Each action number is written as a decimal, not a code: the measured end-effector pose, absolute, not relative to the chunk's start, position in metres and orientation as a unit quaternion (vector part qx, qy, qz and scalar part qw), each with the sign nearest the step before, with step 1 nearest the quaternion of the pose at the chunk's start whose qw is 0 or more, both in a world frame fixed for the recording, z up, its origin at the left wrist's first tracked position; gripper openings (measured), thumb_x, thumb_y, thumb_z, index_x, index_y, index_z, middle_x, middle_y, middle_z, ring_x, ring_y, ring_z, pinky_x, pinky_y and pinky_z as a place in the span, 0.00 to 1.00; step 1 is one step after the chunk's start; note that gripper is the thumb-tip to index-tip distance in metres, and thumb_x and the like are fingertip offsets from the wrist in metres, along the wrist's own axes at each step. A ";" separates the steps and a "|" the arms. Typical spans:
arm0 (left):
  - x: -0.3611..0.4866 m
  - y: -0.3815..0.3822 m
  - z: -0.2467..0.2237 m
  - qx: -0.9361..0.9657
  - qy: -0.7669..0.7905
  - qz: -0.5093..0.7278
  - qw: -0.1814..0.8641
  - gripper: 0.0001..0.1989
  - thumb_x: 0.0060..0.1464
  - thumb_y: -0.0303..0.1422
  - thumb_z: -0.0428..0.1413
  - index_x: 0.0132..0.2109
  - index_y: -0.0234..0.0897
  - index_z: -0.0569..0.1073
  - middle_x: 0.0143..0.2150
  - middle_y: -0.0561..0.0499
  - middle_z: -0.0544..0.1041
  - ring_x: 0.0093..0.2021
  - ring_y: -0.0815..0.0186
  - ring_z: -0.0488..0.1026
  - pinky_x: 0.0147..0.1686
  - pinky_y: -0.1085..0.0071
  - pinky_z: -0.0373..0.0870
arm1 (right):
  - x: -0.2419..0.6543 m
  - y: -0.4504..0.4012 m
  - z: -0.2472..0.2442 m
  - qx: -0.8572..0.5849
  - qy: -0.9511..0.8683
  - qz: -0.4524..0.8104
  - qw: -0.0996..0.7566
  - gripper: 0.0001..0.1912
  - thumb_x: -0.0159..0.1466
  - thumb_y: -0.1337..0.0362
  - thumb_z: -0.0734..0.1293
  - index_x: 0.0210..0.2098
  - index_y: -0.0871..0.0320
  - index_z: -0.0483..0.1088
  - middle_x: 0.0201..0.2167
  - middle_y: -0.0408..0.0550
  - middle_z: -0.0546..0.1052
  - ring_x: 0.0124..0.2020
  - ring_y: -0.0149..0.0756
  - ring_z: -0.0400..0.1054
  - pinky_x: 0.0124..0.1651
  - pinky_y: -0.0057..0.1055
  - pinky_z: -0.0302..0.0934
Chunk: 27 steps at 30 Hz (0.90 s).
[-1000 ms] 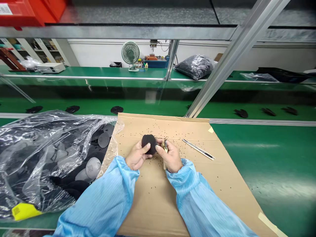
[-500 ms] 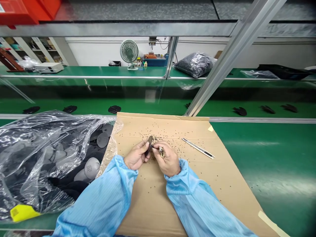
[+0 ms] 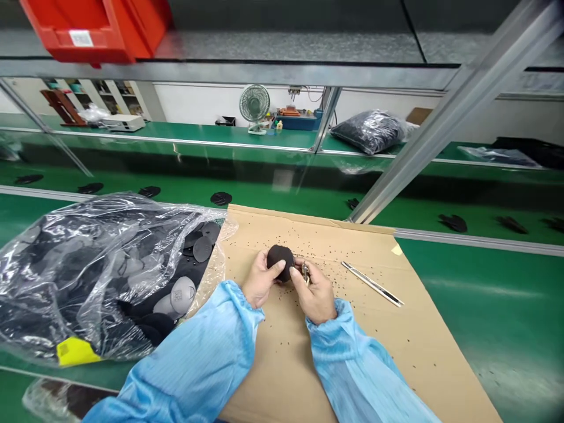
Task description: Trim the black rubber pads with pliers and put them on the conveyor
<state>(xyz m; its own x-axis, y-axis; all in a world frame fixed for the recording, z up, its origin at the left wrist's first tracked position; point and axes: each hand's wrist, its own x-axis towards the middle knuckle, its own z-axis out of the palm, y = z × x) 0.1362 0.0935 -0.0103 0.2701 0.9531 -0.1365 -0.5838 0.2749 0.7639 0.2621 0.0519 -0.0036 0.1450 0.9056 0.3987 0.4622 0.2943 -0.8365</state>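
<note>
My left hand point(image 3: 259, 278) is closed on a black round disc point(image 3: 277, 260) at its left edge, thumb on the face towards me. The fingertips of my right hand point(image 3: 318, 291) touch the disc's right edge. A small shiny metal tool point(image 3: 305, 272) is tucked in the curled fingers of that hand; its kind I cannot make out. Under both hands lies a cardboard sheet point(image 3: 282, 376), strewn with tiny dark bits. To the right of my right hand, a thin white-and-black cutter-like tool point(image 3: 372, 284) rests on the cardboard.
At the left, a clear plastic bag point(image 3: 97, 264) holds many black and grey round pieces. Behind the cardboard, several black parts lie along a green belt point(image 3: 264, 202). A slanted metal post point(image 3: 445, 111) rises at the right. A red bin point(image 3: 132, 29) sits on the overhead shelf.
The disc has turned from edge-on to showing its flat black face. Both hands keep hold around it, and the camera view has shifted a little.
</note>
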 end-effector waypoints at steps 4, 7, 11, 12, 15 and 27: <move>0.136 0.099 -0.012 0.295 0.309 0.554 0.715 0.28 0.40 0.35 0.68 0.46 0.34 0.65 0.47 0.45 0.73 0.48 0.62 0.70 0.49 0.65 0.66 | 0.262 0.066 0.003 -0.579 -0.639 0.215 0.457 0.12 0.62 0.56 0.63 0.40 0.56 0.71 0.36 0.48 0.77 0.37 0.41 0.70 0.42 0.35 0.63; 0.136 0.103 -0.014 0.279 0.323 0.560 0.710 0.27 0.42 0.37 0.66 0.47 0.35 0.65 0.46 0.44 0.72 0.45 0.64 0.71 0.45 0.67 0.68 | 0.270 0.095 0.018 -0.619 -0.626 0.214 0.424 0.13 0.60 0.54 0.63 0.35 0.57 0.72 0.30 0.46 0.76 0.32 0.40 0.70 0.36 0.33 0.62; 0.136 0.105 -0.018 0.267 0.358 0.549 0.706 0.28 0.42 0.38 0.66 0.47 0.35 0.64 0.42 0.47 0.70 0.39 0.66 0.71 0.38 0.69 0.69 | 0.290 0.157 0.048 -0.695 -0.617 0.091 0.358 0.11 0.58 0.57 0.63 0.34 0.57 0.72 0.28 0.47 0.75 0.31 0.40 0.69 0.35 0.33 0.61; 0.136 0.105 -0.018 0.265 0.361 0.547 0.707 0.27 0.42 0.38 0.66 0.47 0.35 0.64 0.41 0.48 0.70 0.39 0.66 0.71 0.37 0.69 0.69 | 0.294 0.174 0.056 -0.712 -0.617 0.044 0.332 0.10 0.58 0.58 0.63 0.34 0.57 0.72 0.28 0.48 0.75 0.32 0.40 0.69 0.36 0.33 0.60; 0.136 0.105 -0.019 0.266 0.363 0.538 0.713 0.26 0.42 0.39 0.66 0.46 0.36 0.64 0.40 0.48 0.70 0.38 0.66 0.71 0.36 0.69 0.69 | 0.298 0.220 0.075 -0.716 -0.639 -0.026 0.282 0.11 0.59 0.58 0.63 0.37 0.56 0.73 0.32 0.50 0.76 0.35 0.41 0.69 0.39 0.33 0.60; 0.137 0.106 -0.015 0.306 0.401 0.485 0.715 0.24 0.45 0.40 0.63 0.46 0.36 0.65 0.43 0.46 0.68 0.36 0.66 0.71 0.35 0.68 0.70 | 0.358 0.317 0.059 -0.829 -0.546 -0.031 0.118 0.17 0.59 0.63 0.66 0.45 0.66 0.72 0.41 0.63 0.73 0.40 0.42 0.70 0.38 0.34 0.58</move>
<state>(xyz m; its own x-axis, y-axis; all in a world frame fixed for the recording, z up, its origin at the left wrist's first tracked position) 0.1370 0.1055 -0.0150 0.2081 0.9385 -0.2756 -0.4484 0.3419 0.8259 0.3584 0.3168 0.0591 0.4021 0.8977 0.1803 0.9124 -0.3763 -0.1613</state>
